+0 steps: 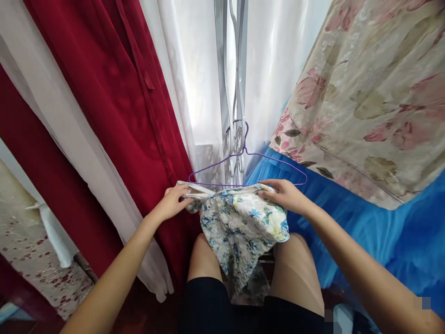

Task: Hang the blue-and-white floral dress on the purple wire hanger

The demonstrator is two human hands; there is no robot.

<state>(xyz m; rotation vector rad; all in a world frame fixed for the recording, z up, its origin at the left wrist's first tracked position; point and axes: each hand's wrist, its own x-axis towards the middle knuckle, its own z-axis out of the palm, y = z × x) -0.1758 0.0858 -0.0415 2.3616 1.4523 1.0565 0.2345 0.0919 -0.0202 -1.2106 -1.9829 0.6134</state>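
In the head view, the floral garment [243, 213] is over the gap between the thighs, just below the purple hanger [245, 149]; its upper edge is held at two sides, probably for keeping it spread. The left hand [169, 202] pinches one end between thumb and fingers; the right hand [285, 193] pinches the other, almost without opening.
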